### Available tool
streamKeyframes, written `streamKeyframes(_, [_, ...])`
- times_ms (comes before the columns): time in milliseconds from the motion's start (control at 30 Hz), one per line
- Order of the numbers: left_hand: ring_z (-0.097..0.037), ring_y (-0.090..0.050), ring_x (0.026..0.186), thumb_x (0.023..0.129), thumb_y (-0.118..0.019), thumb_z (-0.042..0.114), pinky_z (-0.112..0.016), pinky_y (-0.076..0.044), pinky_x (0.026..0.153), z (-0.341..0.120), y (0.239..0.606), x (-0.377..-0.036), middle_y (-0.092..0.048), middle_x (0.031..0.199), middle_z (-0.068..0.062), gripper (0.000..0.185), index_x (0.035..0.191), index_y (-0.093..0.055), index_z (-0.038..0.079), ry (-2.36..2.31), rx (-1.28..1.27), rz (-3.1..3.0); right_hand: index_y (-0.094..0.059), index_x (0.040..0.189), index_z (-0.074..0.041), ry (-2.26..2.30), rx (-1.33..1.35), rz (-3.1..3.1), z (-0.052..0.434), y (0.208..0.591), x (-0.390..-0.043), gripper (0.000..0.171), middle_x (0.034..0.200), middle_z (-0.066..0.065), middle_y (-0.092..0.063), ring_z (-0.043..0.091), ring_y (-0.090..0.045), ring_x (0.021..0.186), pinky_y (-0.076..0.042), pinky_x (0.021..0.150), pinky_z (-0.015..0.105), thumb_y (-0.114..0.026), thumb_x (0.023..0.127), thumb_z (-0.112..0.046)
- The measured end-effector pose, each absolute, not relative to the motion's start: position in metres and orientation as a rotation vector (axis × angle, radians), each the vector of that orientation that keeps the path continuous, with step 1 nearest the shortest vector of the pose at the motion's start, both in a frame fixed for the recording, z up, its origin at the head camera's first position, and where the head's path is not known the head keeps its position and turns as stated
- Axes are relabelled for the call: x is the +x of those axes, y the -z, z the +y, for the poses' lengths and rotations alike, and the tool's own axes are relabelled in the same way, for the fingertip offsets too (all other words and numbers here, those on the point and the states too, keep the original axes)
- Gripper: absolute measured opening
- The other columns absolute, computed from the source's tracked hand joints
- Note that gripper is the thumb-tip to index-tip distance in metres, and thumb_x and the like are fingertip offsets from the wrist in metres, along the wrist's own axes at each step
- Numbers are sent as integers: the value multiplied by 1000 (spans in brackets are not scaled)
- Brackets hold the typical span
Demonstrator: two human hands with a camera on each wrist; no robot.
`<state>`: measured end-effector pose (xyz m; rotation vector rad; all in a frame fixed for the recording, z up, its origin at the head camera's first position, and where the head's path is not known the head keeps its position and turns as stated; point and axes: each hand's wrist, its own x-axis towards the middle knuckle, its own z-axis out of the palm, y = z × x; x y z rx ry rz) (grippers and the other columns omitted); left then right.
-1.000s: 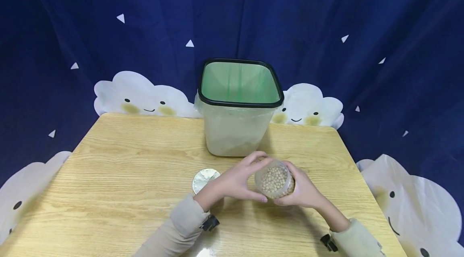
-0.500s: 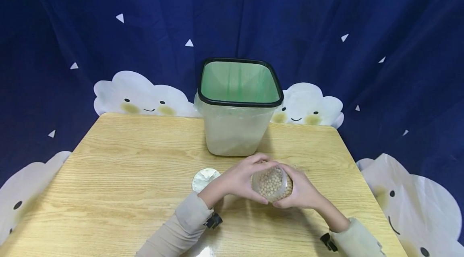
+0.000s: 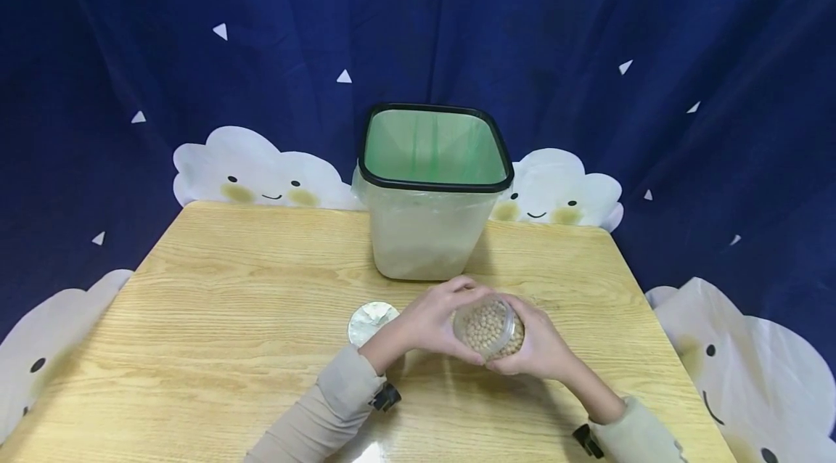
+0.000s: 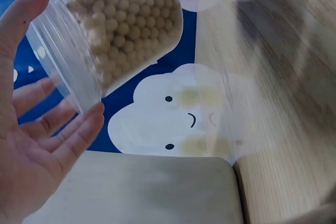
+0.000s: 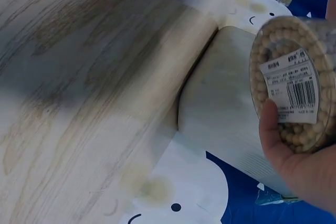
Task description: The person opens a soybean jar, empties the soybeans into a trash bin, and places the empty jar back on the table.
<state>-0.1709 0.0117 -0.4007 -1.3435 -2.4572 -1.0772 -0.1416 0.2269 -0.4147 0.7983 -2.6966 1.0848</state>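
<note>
- The clear jar of soybeans [image 3: 487, 328] has shifted slightly left, tilted.
- Right hand [image 3: 532, 347] grips its base.
- Left hand [image 3: 427, 319] cups its open mouth, fingers loosely curved.
- Foil lid [image 3: 372, 321] lies on the worktop [image 3: 215, 318].

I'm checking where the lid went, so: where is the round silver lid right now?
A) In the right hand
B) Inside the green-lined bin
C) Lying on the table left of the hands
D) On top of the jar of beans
C: the silver lid lies flat on the table, just left of the left hand, while both hands hold the open jar of beans.
</note>
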Motion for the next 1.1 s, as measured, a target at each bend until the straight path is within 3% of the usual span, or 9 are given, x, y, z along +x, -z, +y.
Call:
streamKeyframes(200, [-13,-55,84,54,-77,60,-24,-47,71,19,398,-164,-53,103,1,81,123,-51,25,1017,-1030,-2651,-46,123,-2,-1015,737,-2691,224,417,-142,88,107,8,-58,23,-56,91,-49,74,41,-85,48,-27])
streamKeyframes(333, [-16,-57,82,56,-71,66,-26,-48,68,21,395,-159,-53,101,-1,81,122,-51,24,987,-938,-2708,-45,124,-3,-1044,717,-2688,224,417,-141,89,108,8,-57,22,-56,92,-48,73,41,-85,49,-27])
streamKeyframes(467, [-21,-53,104,60,-71,64,-32,-46,84,17,391,-161,-48,122,-5,92,135,-39,21,882,-1136,-2661,-43,126,-2,-1103,736,-2690,226,417,-140,90,111,9,-56,23,-56,94,-49,73,40,-85,51,-26])
streamKeyframes(567, [-20,-37,124,66,-77,44,-34,-33,100,12,388,-166,-36,139,-8,93,142,-30,17,835,-1428,-2537,-42,128,-4,-1148,750,-2700,228,417,-140,92,113,9,-55,23,-55,94,-49,74,39,-87,50,-25])
streamKeyframes(667, [-19,-30,129,64,-80,27,-31,-24,105,9,387,-171,-33,142,-9,91,141,-32,13,838,-1611,-2447,-42,129,-7,-1159,764,-2717,230,417,-140,94,114,8,-55,22,-55,95,-48,73,37,-88,49,-24])
streamKeyframes(867, [-17,-47,114,56,-85,37,-27,-37,96,11,388,-171,-45,130,-5,91,135,-44,14,877,-1510,-2487,-42,130,-8,-1187,802,-2710,229,420,-141,96,115,8,-55,23,-55,96,-48,75,37,-89,48,-24])
streamKeyframes(1100, [-16,-58,83,58,-74,60,-24,-48,71,20,390,-164,-55,105,-2,80,123,-52,19,854,-1146,-2598,-44,126,-6,-1153,727,-2676,225,423,-138,87,110,6,-56,21,-56,92,-49,73,37,-86,52,-24])
